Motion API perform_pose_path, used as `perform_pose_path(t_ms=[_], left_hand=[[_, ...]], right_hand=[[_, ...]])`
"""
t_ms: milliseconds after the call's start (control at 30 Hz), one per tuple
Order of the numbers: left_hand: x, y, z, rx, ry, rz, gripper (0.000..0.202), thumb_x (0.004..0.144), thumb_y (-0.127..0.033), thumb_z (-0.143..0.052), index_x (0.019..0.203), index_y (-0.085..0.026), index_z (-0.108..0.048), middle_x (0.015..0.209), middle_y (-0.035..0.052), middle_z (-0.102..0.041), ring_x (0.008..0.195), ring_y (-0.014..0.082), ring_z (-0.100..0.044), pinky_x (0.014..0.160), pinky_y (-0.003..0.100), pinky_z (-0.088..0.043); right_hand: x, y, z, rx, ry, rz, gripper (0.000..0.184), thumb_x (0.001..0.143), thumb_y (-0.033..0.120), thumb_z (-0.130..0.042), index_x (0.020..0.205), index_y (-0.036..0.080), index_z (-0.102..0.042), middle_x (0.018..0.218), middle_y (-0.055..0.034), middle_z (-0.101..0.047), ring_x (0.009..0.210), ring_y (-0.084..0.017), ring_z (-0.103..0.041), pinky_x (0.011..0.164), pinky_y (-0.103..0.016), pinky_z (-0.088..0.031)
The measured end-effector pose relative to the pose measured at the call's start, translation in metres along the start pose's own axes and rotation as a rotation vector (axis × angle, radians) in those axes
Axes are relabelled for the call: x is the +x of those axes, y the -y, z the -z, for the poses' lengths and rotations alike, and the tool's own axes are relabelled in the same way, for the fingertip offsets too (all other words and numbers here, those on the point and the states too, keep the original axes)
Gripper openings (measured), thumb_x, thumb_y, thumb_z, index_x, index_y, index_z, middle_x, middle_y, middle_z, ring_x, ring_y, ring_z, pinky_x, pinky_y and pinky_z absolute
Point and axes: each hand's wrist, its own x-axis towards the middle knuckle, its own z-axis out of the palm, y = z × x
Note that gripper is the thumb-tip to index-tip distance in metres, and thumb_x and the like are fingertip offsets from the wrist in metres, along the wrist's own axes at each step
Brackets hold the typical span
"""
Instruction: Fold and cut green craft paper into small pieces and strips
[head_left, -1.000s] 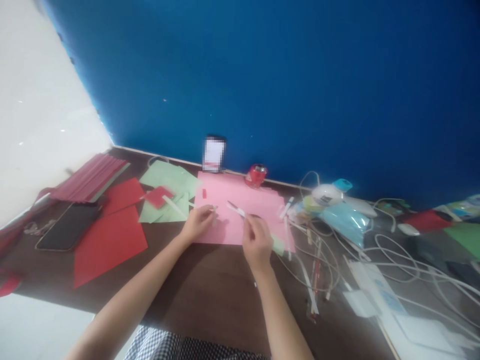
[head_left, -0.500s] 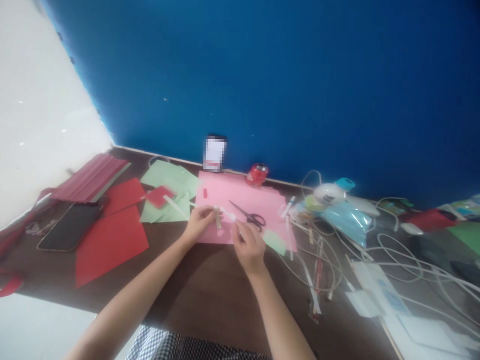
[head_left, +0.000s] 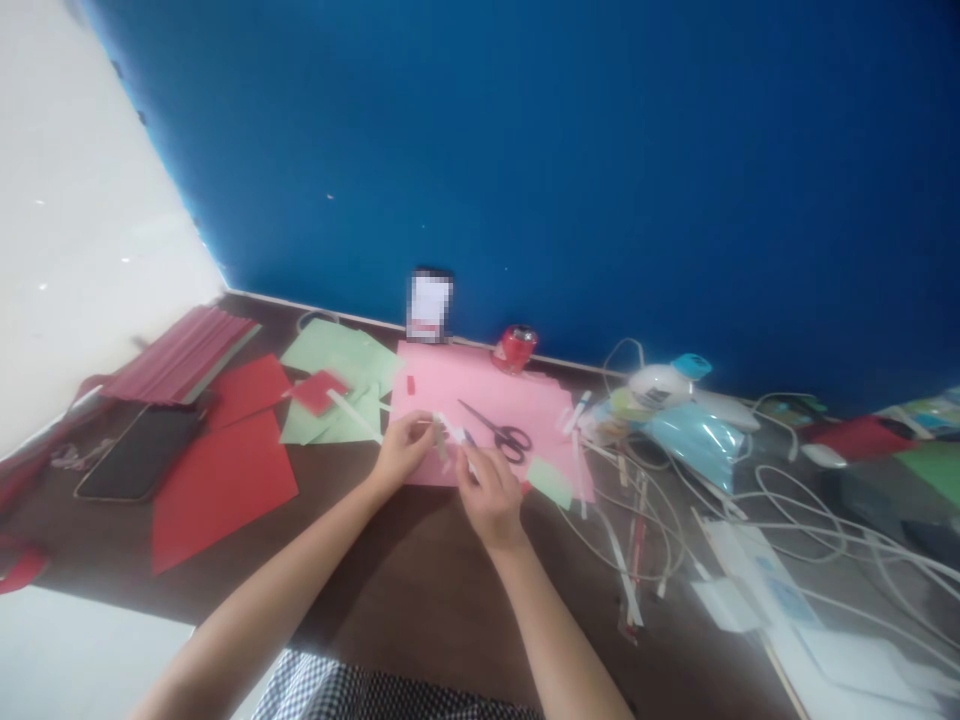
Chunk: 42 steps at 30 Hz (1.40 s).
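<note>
Over a pink sheet of paper, my left hand pinches a small pale paper strip between thumb and fingertips. My right hand is closed around a slim pen-like thing with a white and bluish end. Blur hides what exactly it is. Its end points at the pale strip, close to my left fingertips; I cannot tell whether they touch. Black-handled scissors lie on the pink sheet just beyond my right hand, blades toward the upper left. A light green paper scrap lies right of that hand.
Red paper, green sheets and a dark phone lie on the left. Behind stand a propped-up screen and a red object near the blue wall. Tangled white cables and a blue packet crowd the right.
My right hand has shifted slightly left and turned, and a bluish part of the thing in it now shows. My left hand stays nearly in place with the pale strip.
</note>
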Motion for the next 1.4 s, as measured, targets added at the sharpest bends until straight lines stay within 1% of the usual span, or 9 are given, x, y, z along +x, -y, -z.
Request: perform_pose_path(t_ms=[267, 467, 700, 833, 967, 1100, 1167, 1300, 1400], left_hand=[[0.0008, 0.0022, 0.0011, 0.069, -0.003, -0.037, 0.019, 0.075, -0.031, -0.055, 0.082, -0.014, -0.059, 0.074, 0.0052, -0.067, 0.070, 0.0171, -0.064, 0.066, 0.027, -0.050], [0.0007, 0.0049, 0.0006, 0.070, -0.002, -0.043, 0.017, 0.076, -0.028, -0.054, 0.085, -0.014, -0.059, 0.080, 0.0062, -0.067, 0.075, 0.0174, -0.063, 0.073, 0.030, -0.050], [0.0009, 0.0048, 0.0002, 0.047, -0.002, -0.048, 0.019, 0.077, -0.029, -0.053, 0.086, -0.014, -0.060, 0.083, 0.0074, -0.067, 0.077, 0.0172, -0.063, 0.075, 0.032, -0.050], [0.0006, 0.0026, -0.0001, -0.055, -0.006, 0.002, 0.024, 0.077, -0.035, -0.051, 0.084, -0.014, -0.061, 0.087, 0.0081, -0.067, 0.082, 0.0186, -0.062, 0.078, 0.033, -0.049], [0.0012, 0.0013, -0.0003, -0.209, 0.002, 0.085, 0.030, 0.076, -0.040, -0.053, 0.083, -0.012, -0.062, 0.088, 0.0100, -0.068, 0.087, 0.0209, -0.062, 0.080, 0.034, -0.048], [0.0036, 0.0030, -0.0008, -0.341, -0.010, 0.151, 0.029, 0.072, -0.040, -0.057, 0.080, -0.012, -0.062, 0.084, 0.0108, -0.068, 0.083, 0.0214, -0.063, 0.077, 0.034, -0.049], [0.0047, 0.0039, -0.0011, -0.385, -0.022, 0.180, 0.029, 0.071, -0.039, -0.059, 0.080, -0.011, -0.062, 0.082, 0.0108, -0.068, 0.079, 0.0205, -0.064, 0.072, 0.032, -0.050], [0.0057, 0.0049, -0.0009, -0.401, -0.041, 0.210, 0.030, 0.070, -0.040, -0.060, 0.079, -0.011, -0.061, 0.079, 0.0104, -0.068, 0.073, 0.0178, -0.064, 0.065, 0.027, -0.050], [0.0058, 0.0049, 0.0000, -0.392, -0.038, 0.211, 0.029, 0.069, -0.039, -0.062, 0.078, -0.011, -0.061, 0.080, 0.0093, -0.068, 0.070, 0.0159, -0.063, 0.064, 0.026, -0.049]], right_hand=[[0.0001, 0.0019, -0.0016, -0.015, -0.003, 0.018, 0.019, 0.078, 0.012, -0.055, 0.097, 0.015, -0.057, 0.071, -0.0036, -0.064, 0.069, -0.011, -0.060, 0.066, -0.021, -0.045], [-0.0008, 0.0017, -0.0027, -0.006, 0.024, 0.013, 0.018, 0.078, 0.011, -0.055, 0.096, 0.014, -0.057, 0.071, -0.0035, -0.064, 0.069, -0.011, -0.059, 0.068, -0.021, -0.045], [0.0017, 0.0027, -0.0022, -0.034, 0.027, 0.045, 0.017, 0.077, 0.010, -0.056, 0.093, 0.013, -0.057, 0.069, -0.0033, -0.063, 0.067, -0.011, -0.059, 0.065, -0.020, -0.044], [-0.0001, 0.0016, -0.0027, -0.064, 0.036, 0.078, 0.017, 0.079, 0.011, -0.055, 0.095, 0.013, -0.057, 0.071, -0.0038, -0.064, 0.070, -0.011, -0.060, 0.064, -0.021, -0.044], [-0.0011, 0.0005, -0.0015, -0.125, 0.076, 0.162, 0.016, 0.079, 0.011, -0.054, 0.094, 0.015, -0.059, 0.078, -0.0052, -0.065, 0.075, -0.013, -0.060, 0.065, -0.022, -0.043], [0.0015, 0.0004, 0.0008, -0.157, 0.124, 0.236, 0.014, 0.080, 0.011, -0.054, 0.091, 0.016, -0.060, 0.084, -0.0059, -0.065, 0.082, -0.014, -0.060, 0.064, -0.022, -0.043], [0.0026, 0.0003, 0.0010, -0.152, 0.123, 0.261, 0.014, 0.079, 0.011, -0.054, 0.091, 0.015, -0.061, 0.084, -0.0061, -0.065, 0.082, -0.014, -0.060, 0.063, -0.023, -0.043], [0.0011, -0.0009, -0.0011, -0.127, 0.122, 0.251, 0.014, 0.079, 0.012, -0.054, 0.091, 0.015, -0.061, 0.081, -0.0059, -0.065, 0.077, -0.013, -0.060, 0.062, -0.023, -0.042], [-0.0024, -0.0027, -0.0037, -0.095, 0.159, 0.209, 0.014, 0.080, 0.015, -0.054, 0.093, 0.016, -0.061, 0.080, -0.0064, -0.064, 0.078, -0.013, -0.060, 0.061, -0.022, -0.043]])
